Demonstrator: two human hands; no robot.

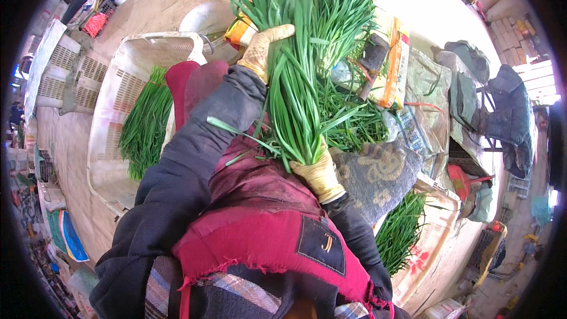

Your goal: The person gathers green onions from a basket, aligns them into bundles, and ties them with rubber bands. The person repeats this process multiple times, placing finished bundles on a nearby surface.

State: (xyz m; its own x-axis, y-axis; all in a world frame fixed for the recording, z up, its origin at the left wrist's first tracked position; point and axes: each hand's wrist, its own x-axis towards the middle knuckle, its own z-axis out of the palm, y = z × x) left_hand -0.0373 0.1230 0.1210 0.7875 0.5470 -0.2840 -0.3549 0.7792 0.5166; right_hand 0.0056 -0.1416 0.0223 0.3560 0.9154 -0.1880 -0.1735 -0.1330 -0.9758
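A long bundle of green leaves, which look like garlic chives, lies lengthwise before me over my lap. My left hand, in a stained pale work glove, is around its upper left side, one finger lying across the leaves. Lower down, my gloved right hand grips the paler stem end. A second heap of chives rests just beyond, its pale stems towards me. Loose cut leaves lie scattered below that heap. The fingers behind the bundle are hidden.
A white plastic crate on my left holds chives; another crate on my right holds more chives. A dark-headed tool lies on a printed sack. A patterned cloth lies by my right arm. A white bucket stands ahead.
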